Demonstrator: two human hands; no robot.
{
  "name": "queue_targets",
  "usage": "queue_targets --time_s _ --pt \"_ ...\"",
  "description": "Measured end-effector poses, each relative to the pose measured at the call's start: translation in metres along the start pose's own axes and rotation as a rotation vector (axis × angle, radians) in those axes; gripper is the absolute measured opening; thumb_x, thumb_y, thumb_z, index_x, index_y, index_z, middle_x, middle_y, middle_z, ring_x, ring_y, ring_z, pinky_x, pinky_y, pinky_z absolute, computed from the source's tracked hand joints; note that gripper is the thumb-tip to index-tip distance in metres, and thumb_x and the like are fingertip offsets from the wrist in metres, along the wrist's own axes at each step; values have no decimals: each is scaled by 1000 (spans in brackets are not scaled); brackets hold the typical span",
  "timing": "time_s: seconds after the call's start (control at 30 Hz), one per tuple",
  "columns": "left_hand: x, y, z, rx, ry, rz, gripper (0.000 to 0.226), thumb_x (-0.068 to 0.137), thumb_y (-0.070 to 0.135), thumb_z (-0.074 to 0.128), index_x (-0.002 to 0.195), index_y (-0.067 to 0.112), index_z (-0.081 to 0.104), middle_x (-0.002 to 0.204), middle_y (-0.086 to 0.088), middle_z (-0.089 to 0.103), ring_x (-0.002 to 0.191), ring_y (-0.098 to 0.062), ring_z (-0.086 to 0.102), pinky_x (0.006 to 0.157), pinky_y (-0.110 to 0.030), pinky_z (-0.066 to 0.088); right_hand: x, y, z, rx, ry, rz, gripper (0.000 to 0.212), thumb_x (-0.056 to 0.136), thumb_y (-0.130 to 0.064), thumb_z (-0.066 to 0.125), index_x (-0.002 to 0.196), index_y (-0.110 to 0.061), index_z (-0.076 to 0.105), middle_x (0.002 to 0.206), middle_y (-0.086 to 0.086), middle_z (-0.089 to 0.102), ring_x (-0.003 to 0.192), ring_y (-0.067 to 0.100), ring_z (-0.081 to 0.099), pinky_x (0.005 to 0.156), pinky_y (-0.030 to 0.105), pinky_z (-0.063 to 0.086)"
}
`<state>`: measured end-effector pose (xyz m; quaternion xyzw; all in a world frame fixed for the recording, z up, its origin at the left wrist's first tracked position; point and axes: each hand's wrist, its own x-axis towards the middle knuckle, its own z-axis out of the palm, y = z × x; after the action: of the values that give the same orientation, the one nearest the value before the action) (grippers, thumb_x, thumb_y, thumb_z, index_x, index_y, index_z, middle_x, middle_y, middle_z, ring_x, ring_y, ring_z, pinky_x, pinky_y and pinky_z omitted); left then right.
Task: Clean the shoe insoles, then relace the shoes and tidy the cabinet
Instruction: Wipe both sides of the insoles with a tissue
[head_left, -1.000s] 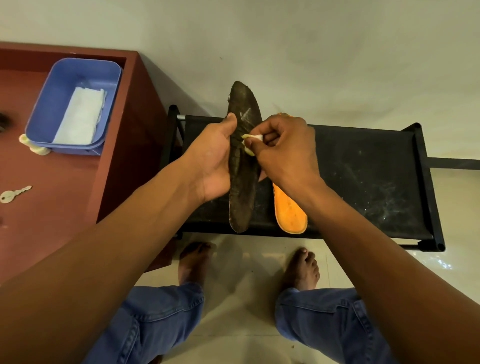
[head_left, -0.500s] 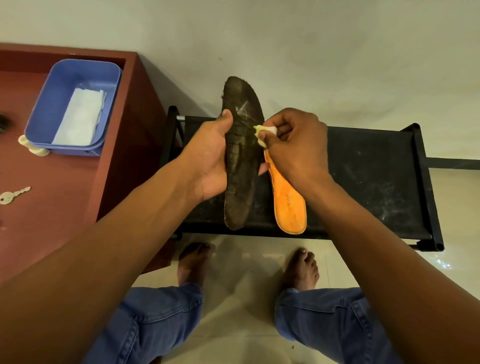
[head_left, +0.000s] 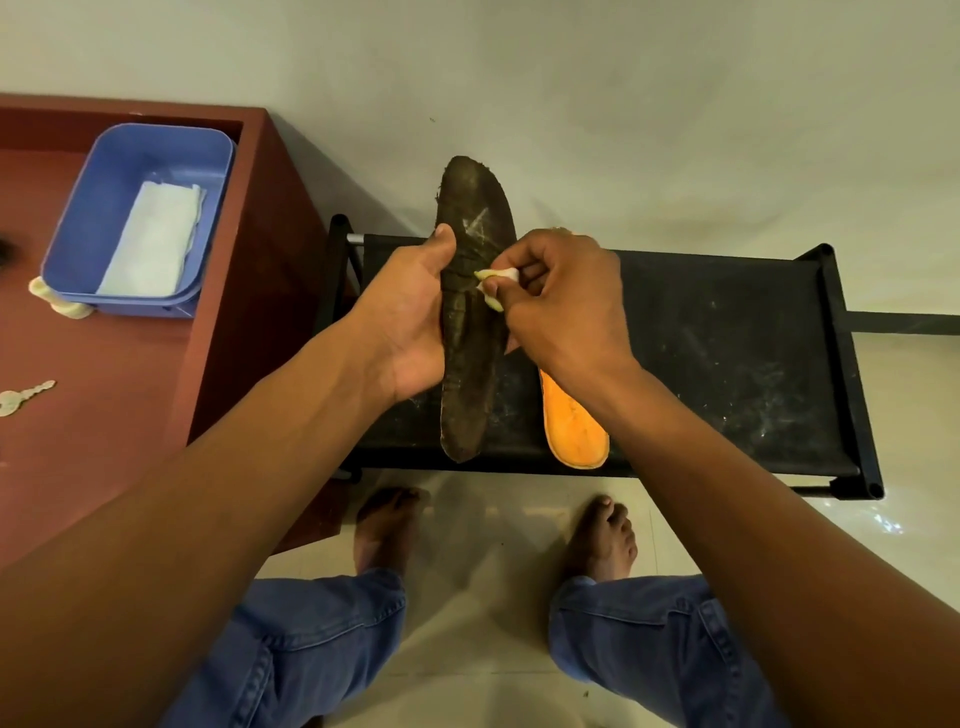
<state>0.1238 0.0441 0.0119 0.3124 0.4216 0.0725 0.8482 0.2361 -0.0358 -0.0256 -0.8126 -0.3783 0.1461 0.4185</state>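
We hold the dark insole (head_left: 470, 332) upright over the black shoe rack (head_left: 727, 358), its toe end pointing away from us and its heel end low near the rack's front edge. Our left hand (head_left: 410, 322) grips it along its left edge, thumb laid up the front face and the other fingers hidden behind it. Our right hand (head_left: 563, 306) has its fingers curled and pinches a small wad of pale wipe (head_left: 493, 283), pressing it against the insole's face about midway up. White scuff marks show on the upper part of the dark insole.

Just to the right, an orange insole (head_left: 574, 431) lies flat on the top of the rack, partly covered by our right wrist, its rounded end near the front edge. The rack's fabric top carries pale dusty smears.

On the red counter (head_left: 130, 405) to the left sits a blue plastic tub (head_left: 104, 208); a second rim showing under its front edge suggests it is nested in another. Inside it lies a folded white tissue or cloth (head_left: 150, 244), stretching from the back wall towards the front. A small cream-coloured object (head_left: 57, 301) lies against the tub's near left corner; we cannot tell what it is. A key (head_left: 23, 397) lies on the counter nearer us, well apart from the tub.

Below, our bare feet rest on the pale tiled floor (head_left: 493, 597), knees in blue jeans.
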Motion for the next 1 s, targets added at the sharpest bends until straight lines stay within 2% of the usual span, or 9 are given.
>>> queue_targets --time_s 0.17,0.23,0.33,0.43,0.6,0.7,0.77,0.87,1.0 --pt "0 -4 3 -6 -59 -24 59 109 53 31 141 11 58 138 -16 65 127 -34 63 107 -58 49 8 6 -18 -9 95 54 4 90 -17 77 93 -17 76 80 -11 69 64 -4 66 61 12 55" --pt "0 -3 2 -28 -61 -22 60 110 52 31 141 9 58 132 -14 69 121 -31 67 105 -57 51 7 4 -18 22 39 66 5 90 -16 77 95 -17 77 83 -9 70 67 0 69 60 19 59" --pt "-2 -1 1 -68 -33 -8 59 110 51 29 133 7 62 107 -12 76 91 -25 76 82 -48 63 5 0 -9 64 -74 58 6 89 -13 78 94 -15 78 82 -6 72 72 12 72 59 39 63" --pt "1 0 -2 -55 -17 5 63 110 52 26 136 8 63 98 -12 76 76 -21 76 78 -38 61 1 -5 -2 30 -174 23 8 87 -15 80 95 -16 79 82 -6 72 75 10 69 70 41 63" --pt "0 -1 0 -14 -50 -5 61 110 52 27 133 10 64 107 -10 76 87 -22 76 79 -40 63 3 0 -3 -25 1 44 6 87 -20 81 90 -20 76 81 -8 71 72 9 69 68 38 63" --pt "-2 -3 4 -11 -71 4 58 111 50 29 137 9 61 121 -13 74 101 -26 75 89 -51 61 6 5 -9 -12 76 75 5 88 -21 79 91 -19 76 83 -8 71 69 10 72 63 38 63" --pt "-3 -3 4 -12 -75 10 58 111 49 28 137 9 61 121 -13 74 104 -27 75 91 -52 60 5 6 -10 34 47 96 5 90 -19 79 93 -17 76 83 -7 71 65 12 73 57 38 63" --pt "-4 -2 3 -25 -45 7 60 111 50 26 133 7 62 102 -12 78 88 -24 78 78 -45 64 4 1 -6 80 -31 73 5 88 -18 80 92 -17 78 81 -5 72 71 12 71 61 40 63" --pt "0 -1 -3 32 29 29 63 110 54 26 134 12 67 122 -14 74 109 -27 74 86 -39 62 -3 -9 4 129 -213 37 9 85 -16 82 93 -16 77 82 -4 73 75 12 71 72 41 63"
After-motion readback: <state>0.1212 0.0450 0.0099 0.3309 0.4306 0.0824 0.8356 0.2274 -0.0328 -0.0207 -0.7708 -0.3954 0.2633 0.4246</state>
